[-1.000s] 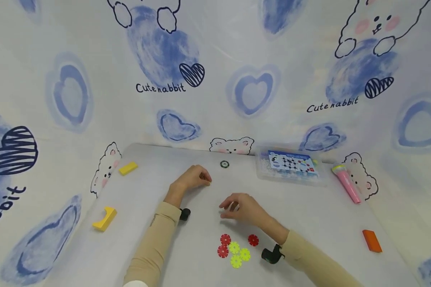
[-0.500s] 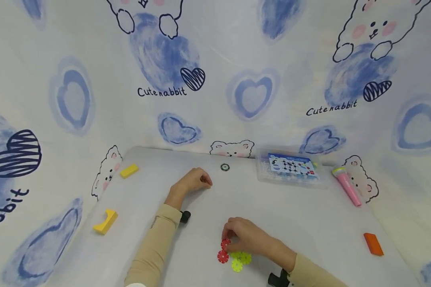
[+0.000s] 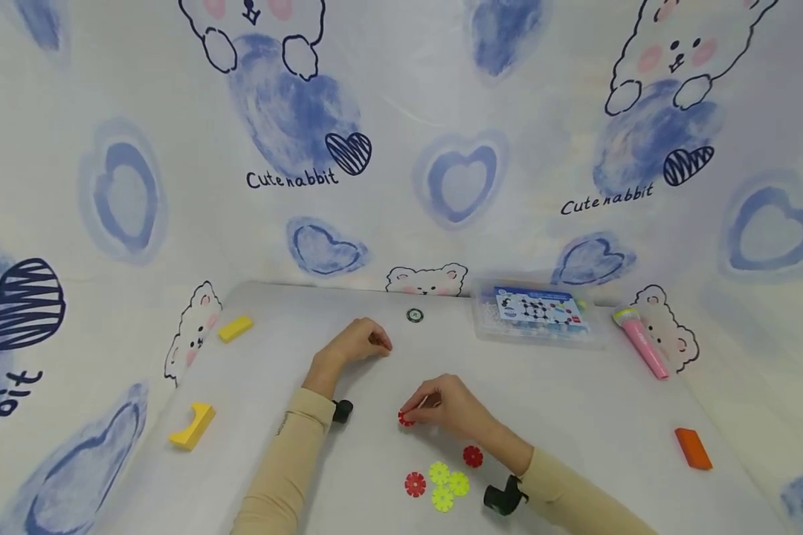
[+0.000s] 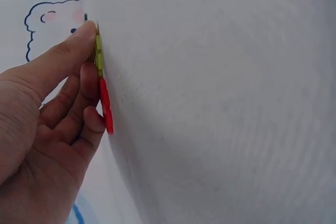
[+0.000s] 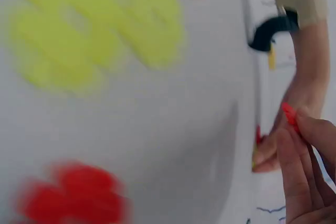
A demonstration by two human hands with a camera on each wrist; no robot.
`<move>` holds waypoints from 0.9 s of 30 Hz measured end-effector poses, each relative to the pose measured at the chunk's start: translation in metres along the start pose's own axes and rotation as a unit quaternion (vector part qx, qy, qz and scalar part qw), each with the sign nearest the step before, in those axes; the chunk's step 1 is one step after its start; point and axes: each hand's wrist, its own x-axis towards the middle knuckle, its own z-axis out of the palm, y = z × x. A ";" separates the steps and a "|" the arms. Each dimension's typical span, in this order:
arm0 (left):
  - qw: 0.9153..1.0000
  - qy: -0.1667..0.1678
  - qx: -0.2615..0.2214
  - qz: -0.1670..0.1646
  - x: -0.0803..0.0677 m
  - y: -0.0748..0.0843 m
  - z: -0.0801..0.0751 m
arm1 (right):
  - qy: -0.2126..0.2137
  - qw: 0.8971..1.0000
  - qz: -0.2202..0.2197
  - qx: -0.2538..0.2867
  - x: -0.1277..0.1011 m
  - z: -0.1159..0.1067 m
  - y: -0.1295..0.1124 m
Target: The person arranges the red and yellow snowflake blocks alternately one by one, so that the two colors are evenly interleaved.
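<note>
right hand (image 3: 451, 409) pinches red snowflake disc (image 3: 405, 419) mid-counter | left hand (image 3: 355, 343) grips joined yellow-red discs (image 4: 102, 90) near far edge | step: carrying piece over | next: likely align slots, press on

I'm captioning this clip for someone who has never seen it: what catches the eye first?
At the table's middle, the right hand pinches a red snowflake disc just above the white table. Nearer the person lies a cluster of red and yellow-green discs. Farther back, the left hand presses joined yellow-green and red discs to the table.
</note>
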 end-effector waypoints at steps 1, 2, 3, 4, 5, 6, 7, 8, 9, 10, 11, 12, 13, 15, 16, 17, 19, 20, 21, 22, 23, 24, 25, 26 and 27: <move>1.000 -0.001 0.003 0.002 0.000 0.001 0.000 | 0.018 1.000 0.000 0.010 0.007 -0.004 0.001; 1.000 -0.001 0.007 0.003 0.001 0.001 0.000 | 0.037 0.999 0.001 0.017 0.015 -0.007 0.002; 1.000 -0.002 0.010 0.003 0.001 0.001 0.000 | 0.053 0.998 0.006 0.022 0.023 -0.010 0.002; 1.000 -0.002 0.012 0.002 0.000 0.001 0.000 | 0.066 0.997 0.011 0.031 0.031 -0.014 0.003; 1.000 -0.001 0.015 0.001 0.000 0.000 0.000 | 0.076 0.996 0.014 0.041 0.039 -0.016 0.003; 1.000 -0.001 0.016 -0.002 -0.001 0.000 0.000 | 0.084 0.995 0.020 0.049 0.046 -0.019 0.004; 1.000 0.000 0.018 -0.005 -0.001 0.000 0.000 | 0.091 0.994 0.027 0.057 0.052 -0.021 0.005; 1.000 0.000 0.019 -0.006 -0.002 -0.001 0.000 | 0.094 0.993 0.033 0.062 0.058 -0.022 0.008; 1.000 0.000 0.019 -0.006 -0.002 -0.001 0.001 | 0.096 0.992 0.042 0.067 0.062 -0.023 0.010; 1.000 0.000 0.018 -0.004 -0.001 -0.001 0.001 | 0.099 0.992 0.050 0.067 0.066 -0.024 0.012; 1.000 0.000 0.017 -0.001 0.000 -0.001 0.001 | 0.103 0.991 0.058 0.062 0.069 -0.026 0.015; 1.000 -0.001 0.016 0.003 0.001 0.000 0.002 | 0.108 0.991 0.063 0.054 0.072 -0.027 0.017; 1.000 0.000 0.012 0.004 0.001 -0.001 0.002 | 0.110 0.991 0.064 0.047 0.076 -0.027 0.019; 1.000 0.001 0.004 0.009 0.001 -0.002 0.003 | 0.114 0.991 0.064 0.037 0.082 -0.029 0.023; 1.000 0.001 0.001 0.010 0.000 -0.002 0.004 | 0.117 0.991 0.062 0.034 0.086 -0.030 0.025; 1.000 0.002 -0.001 0.011 0.000 -0.003 0.004 | 0.117 0.991 0.059 0.036 0.089 -0.031 0.025; 1.000 0.004 -0.004 0.006 -0.002 -0.004 0.004 | 0.113 0.991 0.052 0.042 0.095 -0.032 0.027; 1.000 0.005 -0.003 0.005 -0.002 -0.004 0.004 | 0.111 0.992 0.050 0.044 0.097 -0.033 0.028; 1.000 0.005 -0.002 0.003 -0.003 -0.005 0.005 | 0.108 0.992 0.049 0.045 0.099 -0.033 0.029; 1.000 0.007 -0.003 0.001 -0.003 -0.005 0.004 | 0.107 0.992 0.048 0.046 0.100 -0.034 0.029; 1.000 0.008 -0.006 0.000 -0.003 -0.005 0.004 | 0.107 0.992 0.048 0.048 0.101 -0.034 0.029; 1.000 0.010 -0.008 0.000 -0.003 -0.005 0.004 | 0.108 0.992 0.047 0.049 0.102 -0.034 0.029; 1.000 0.011 -0.012 0.002 -0.003 -0.004 0.003 | 0.110 0.991 0.048 0.052 0.102 -0.034 0.028; 1.000 0.012 -0.015 0.005 -0.003 -0.004 0.003 | 0.112 0.991 0.050 0.055 0.102 -0.034 0.029; 1.000 0.012 -0.019 0.006 -0.002 -0.003 0.002 | 0.114 0.990 0.051 0.057 0.102 -0.034 0.030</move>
